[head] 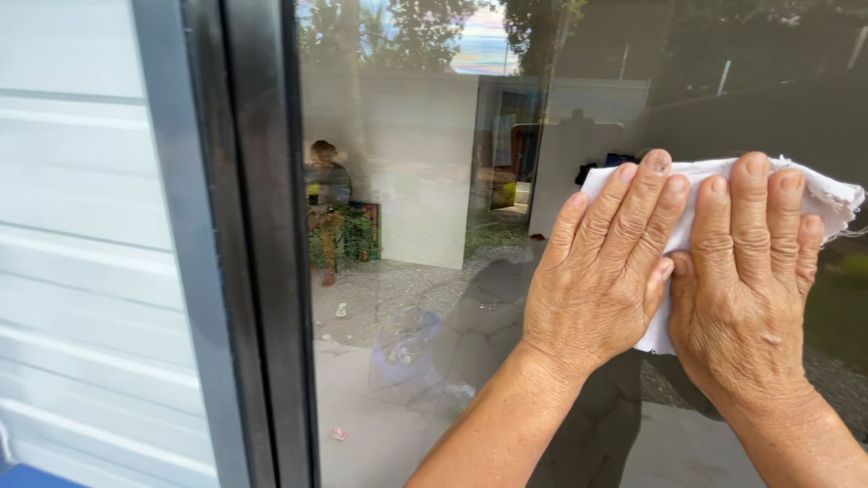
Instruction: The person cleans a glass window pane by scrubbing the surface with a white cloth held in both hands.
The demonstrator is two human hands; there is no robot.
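A white cloth (836, 201) is pressed flat against a dark glass pane (434, 271). My left hand (601, 271) lies on the cloth's left part, fingers together and pointing up to the right. My right hand (746, 271) lies beside it on the cloth's right part, fingers pointing up. The two hands touch at the thumbs. Most of the cloth is hidden under both palms; its frayed edge sticks out at the top right.
A black window frame (258, 244) runs top to bottom left of the glass, with white ribbed siding (86, 244) beyond it. The glass mirrors a yard, trees, a white wall and a seated person (325, 203).
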